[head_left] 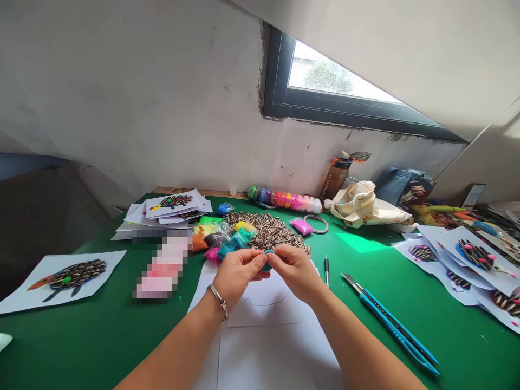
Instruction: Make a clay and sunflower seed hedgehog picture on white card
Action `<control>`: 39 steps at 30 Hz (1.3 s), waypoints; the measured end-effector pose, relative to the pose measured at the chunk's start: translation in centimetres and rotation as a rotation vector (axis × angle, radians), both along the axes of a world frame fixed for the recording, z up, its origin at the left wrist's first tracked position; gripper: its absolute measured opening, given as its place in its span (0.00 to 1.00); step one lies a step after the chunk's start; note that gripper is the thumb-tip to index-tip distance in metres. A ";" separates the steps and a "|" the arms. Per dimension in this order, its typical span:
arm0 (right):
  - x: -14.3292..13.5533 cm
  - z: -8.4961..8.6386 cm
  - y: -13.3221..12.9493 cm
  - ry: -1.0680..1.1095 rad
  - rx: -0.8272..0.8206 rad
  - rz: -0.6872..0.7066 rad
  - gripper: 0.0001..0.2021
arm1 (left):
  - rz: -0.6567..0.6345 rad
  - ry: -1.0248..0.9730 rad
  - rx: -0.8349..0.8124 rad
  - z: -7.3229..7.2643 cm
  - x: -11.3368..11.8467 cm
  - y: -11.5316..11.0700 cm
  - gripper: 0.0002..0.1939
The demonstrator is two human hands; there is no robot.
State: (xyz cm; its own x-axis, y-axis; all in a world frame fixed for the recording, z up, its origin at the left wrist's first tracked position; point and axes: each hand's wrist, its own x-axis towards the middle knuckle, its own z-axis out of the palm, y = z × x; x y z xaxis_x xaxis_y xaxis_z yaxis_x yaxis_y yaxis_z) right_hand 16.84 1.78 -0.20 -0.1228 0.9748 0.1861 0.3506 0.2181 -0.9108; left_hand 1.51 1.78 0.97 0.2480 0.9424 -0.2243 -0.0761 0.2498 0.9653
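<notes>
1. At the centre of the frame, the left hand (238, 271) has its grip closed on a small teal piece (267, 262), thumb against fingers.
2. The right hand (296, 269) pinches the same piece from the other side, its grip likewise together on it.
3. Beneath them, lower centre, a white sheet (249, 318) bears a thin drawn outline.
4. Striped seeds (270, 232) lie heaped above the hands on the green bench (101, 341).
</notes>
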 end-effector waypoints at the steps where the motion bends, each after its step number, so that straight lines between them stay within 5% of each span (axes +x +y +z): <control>1: 0.1 0.0 0.1 0.019 -0.031 0.019 0.17 | 0.006 0.003 0.001 -0.1 -0.1 0.1 0.21; 9: 0.7 0.4 0.6 0.197 -0.280 0.168 0.17 | 0.015 0.018 0.068 -0.3 -0.2 0.4 0.20; 23: 1.1 0.3 0.6 0.238 -0.363 0.269 0.16 | 0.026 0.048 0.084 -0.5 -0.3 0.7 0.20; 39: 0.8 -0.5 0.9 0.430 -0.264 0.135 0.13 | -0.083 0.046 -0.056 -0.7 -0.4 0.5 0.29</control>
